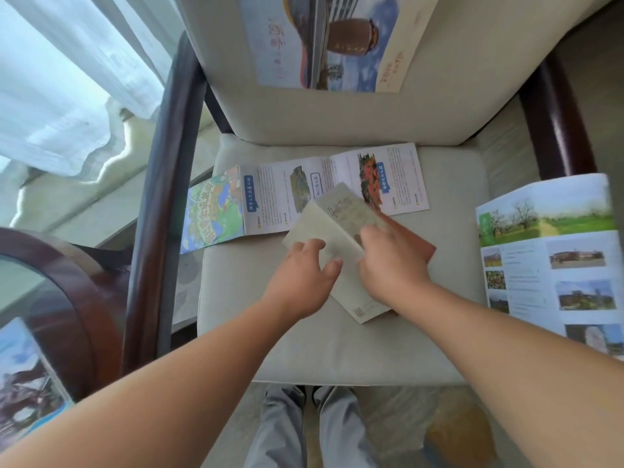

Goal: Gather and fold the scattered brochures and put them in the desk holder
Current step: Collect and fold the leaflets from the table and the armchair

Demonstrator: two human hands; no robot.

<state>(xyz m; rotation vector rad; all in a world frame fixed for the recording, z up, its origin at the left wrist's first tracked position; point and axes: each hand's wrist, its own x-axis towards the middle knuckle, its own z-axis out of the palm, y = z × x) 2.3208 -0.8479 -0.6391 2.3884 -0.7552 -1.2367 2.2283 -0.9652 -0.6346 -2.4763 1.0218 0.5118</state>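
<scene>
A cream brochure (332,238) with an orange outer side lies partly folded on the armchair's seat cushion (337,349). My left hand (304,278) rests on its left panel, fingers spread and pressing down. My right hand (388,261) presses on the raised fold at its right side. Behind it an unfolded brochure (283,194) with a colourful map cover is spread across the seat. Another open brochure (337,42) leans on the chair's backrest. A third, with landscape photos (550,261), hangs over the right armrest. No desk holder is in view.
The chair has dark wooden arms (158,184). A round dark table with a glass top (50,288) stands at the left, with one more brochure (27,376) on it. White curtains (67,79) hang at the far left. My legs show below the seat.
</scene>
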